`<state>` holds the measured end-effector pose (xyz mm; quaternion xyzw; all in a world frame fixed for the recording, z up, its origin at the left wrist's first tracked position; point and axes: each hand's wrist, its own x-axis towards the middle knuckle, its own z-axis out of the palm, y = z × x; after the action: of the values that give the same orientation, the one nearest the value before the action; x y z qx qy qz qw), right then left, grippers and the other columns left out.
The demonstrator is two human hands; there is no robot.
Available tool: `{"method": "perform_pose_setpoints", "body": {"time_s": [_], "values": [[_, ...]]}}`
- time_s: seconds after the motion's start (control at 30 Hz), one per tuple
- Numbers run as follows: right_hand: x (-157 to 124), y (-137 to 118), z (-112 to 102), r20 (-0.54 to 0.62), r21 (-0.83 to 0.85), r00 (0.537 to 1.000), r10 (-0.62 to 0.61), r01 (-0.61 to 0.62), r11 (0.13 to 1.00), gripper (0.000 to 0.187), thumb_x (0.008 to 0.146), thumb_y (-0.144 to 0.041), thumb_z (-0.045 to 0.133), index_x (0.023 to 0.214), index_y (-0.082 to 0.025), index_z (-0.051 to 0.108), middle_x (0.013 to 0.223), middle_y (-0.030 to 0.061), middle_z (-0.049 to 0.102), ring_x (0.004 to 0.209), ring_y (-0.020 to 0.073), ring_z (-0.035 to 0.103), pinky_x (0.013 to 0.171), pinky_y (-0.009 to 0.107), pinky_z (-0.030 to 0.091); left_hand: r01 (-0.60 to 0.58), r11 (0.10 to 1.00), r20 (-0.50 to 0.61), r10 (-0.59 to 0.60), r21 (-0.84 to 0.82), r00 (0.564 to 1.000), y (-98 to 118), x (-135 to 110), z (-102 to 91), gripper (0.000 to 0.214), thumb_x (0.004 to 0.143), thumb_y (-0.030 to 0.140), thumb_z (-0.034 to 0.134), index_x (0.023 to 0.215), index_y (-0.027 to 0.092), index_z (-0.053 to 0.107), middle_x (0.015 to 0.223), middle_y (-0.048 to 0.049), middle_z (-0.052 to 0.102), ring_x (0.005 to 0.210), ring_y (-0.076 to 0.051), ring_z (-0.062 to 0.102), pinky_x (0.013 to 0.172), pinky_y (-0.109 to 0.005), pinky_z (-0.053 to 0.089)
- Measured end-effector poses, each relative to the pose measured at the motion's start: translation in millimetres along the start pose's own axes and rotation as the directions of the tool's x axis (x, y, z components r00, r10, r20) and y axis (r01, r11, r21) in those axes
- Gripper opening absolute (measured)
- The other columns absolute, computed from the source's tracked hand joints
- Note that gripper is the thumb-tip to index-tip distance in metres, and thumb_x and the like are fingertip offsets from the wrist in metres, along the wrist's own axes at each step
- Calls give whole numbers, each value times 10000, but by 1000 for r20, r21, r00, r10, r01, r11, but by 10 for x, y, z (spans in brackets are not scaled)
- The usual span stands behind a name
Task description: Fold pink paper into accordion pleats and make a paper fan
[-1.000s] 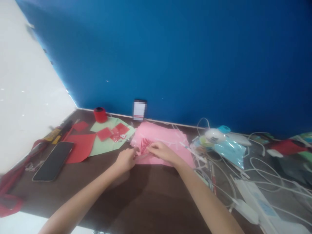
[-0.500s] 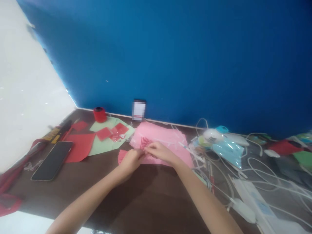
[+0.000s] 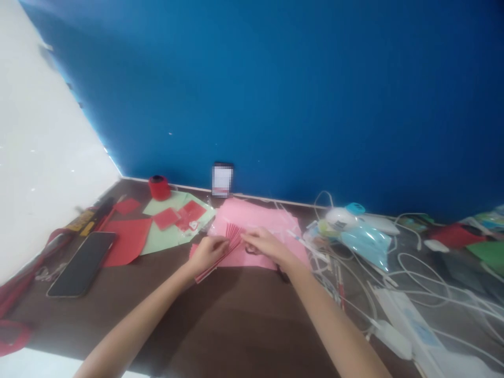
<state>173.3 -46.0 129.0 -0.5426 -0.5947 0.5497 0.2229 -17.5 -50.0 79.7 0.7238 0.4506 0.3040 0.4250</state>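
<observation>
A red paper (image 3: 233, 237) folded into narrow pleats fans out over a pink sheet (image 3: 260, 215). My left hand (image 3: 208, 254) is closed around the pleated paper, covering its middle. Below that hand, the lower end of the pleats slants down past the pink sheet. My right hand (image 3: 262, 245) has its fingers pinched together at the right edge of the fanned pleats. Something dark, perhaps shadow, shows under those fingers, too blurred to identify.
Left lie red sheets (image 3: 132, 239), pale green paper (image 3: 157, 244), a phone (image 3: 84, 265) and a red roll (image 3: 159, 188). White cables (image 3: 421, 275), a blue plastic packet (image 3: 366, 239) and a power strip (image 3: 413, 320) crowd the right. A blue wall (image 3: 255, 105) rises behind the table.
My hands have moved apart: the left slightly left, the right slightly right. The pleated paper has turned, so more of its lower end shows below my left hand.
</observation>
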Motion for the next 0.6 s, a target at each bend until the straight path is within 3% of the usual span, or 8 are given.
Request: {"method": "perform_pose_setpoints", "body": {"time_s": [0.17,0.33,0.6], "values": [[-104,-7,-31,-19,-84,1000,-5,4,996,389,792,-487,493,691,-128,603,674,37,583,634,130,526,613,257,404,-12,999,26,13,-34,1000,26,49,15,317,836,333,402,636,135,548,532,24,410,522,-96,346,516,-216,274],[-105,-12,13,-43,-125,998,-46,40,991,390,796,-463,495,718,-113,648,691,53,615,671,150,554,625,258,416,-86,996,77,85,11,993,-1,109,80,330,852,284,373,561,143,436,531,43,304,518,-78,282,493,-220,219],[-5,8,69,-73,-41,993,-96,93,995,279,728,-392,585,663,-128,646,526,-14,527,511,97,459,488,218,350,-203,973,250,170,112,953,-5,95,71,206,822,175,356,728,145,536,678,-8,538,609,-119,452,578,-223,331]]}}
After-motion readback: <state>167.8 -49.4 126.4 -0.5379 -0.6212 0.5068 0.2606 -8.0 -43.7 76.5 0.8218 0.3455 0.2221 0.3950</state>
